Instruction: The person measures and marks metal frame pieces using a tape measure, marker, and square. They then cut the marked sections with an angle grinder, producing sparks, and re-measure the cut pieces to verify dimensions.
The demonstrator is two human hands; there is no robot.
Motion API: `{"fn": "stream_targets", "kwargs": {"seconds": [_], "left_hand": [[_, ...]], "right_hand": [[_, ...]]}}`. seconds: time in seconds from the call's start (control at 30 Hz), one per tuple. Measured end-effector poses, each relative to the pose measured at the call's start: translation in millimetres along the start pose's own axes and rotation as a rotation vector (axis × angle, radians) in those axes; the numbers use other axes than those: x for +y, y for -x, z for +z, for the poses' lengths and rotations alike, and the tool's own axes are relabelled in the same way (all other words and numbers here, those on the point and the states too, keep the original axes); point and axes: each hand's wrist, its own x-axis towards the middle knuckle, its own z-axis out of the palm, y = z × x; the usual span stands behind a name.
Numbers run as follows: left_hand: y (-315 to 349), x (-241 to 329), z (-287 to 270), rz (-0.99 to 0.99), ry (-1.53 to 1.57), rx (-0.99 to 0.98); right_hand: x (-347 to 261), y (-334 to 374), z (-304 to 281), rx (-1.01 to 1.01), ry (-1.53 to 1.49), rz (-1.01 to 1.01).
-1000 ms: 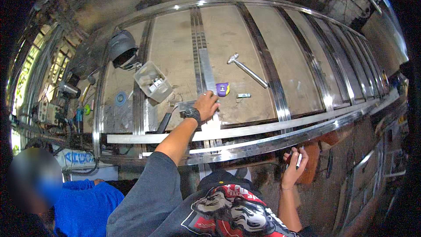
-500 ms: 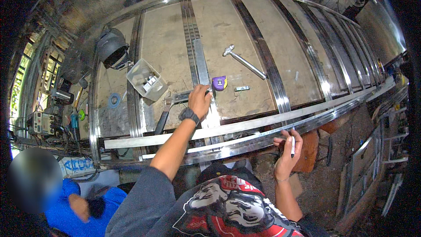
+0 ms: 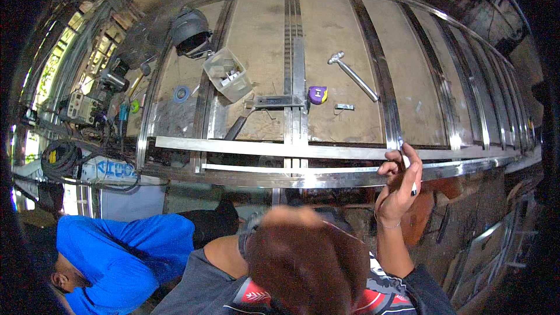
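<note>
Marker gripped in right hand at near side of metal frame

White marker (image 3: 414, 189) with a dark end is held in the right hand (image 3: 401, 182), fingers curled around it, partly hidden by them. Hand and marker are seen over the near rail of the metal frame (image 3: 326, 181), right of centre; whether the rail is touched cannot be told. Left hand (image 3: 309, 256) is badly blurred, close to the lens, in front of the printed shirt; finger state and any held item cannot be told.

On the frame, a long pale strip (image 3: 233, 147) is laid along the near side. A purple and yellow tape measure (image 3: 317, 95) is placed just right of the double crossbar, near a small pale block (image 3: 344, 107). A hammer (image 3: 354, 76) is laid at a slant farther right, head pointed away. Left of the crossbar, a tool with a dark handle (image 3: 235, 128) is seen beside a flat grey bar (image 3: 274, 101). Farther left, a clear plastic bin (image 3: 238, 90) is filled partly with small white pieces, with a dark welding helmet (image 3: 190, 26) set behind it and a blue ring (image 3: 181, 94) to its left. A co-worker in a blue shirt (image 3: 128, 251) is seen at lower left.
</note>
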Motion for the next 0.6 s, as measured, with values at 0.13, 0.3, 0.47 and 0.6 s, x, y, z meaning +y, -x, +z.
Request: {"fn": "stream_targets", "kwargs": {"seconds": [0.13,0.3,0.47,0.6], "left_hand": [[-35,2,-56,0.056,-0.659,0.212],[-17,-9,-98,0.020,-0.621,0.362],[-14,-23,-87,0.022,-0.969,0.356],[-11,-45,-88,0.019,-1.374,0.226]], "right_hand": [[-26,7,-6,-0.212,-0.124,0.089],[-48,2,8,-0.457,-0.220,0.212],[-60,5,13,-0.457,-0.260,0.169],[-57,7,4,-0.468,-0.261,0.168]]}}
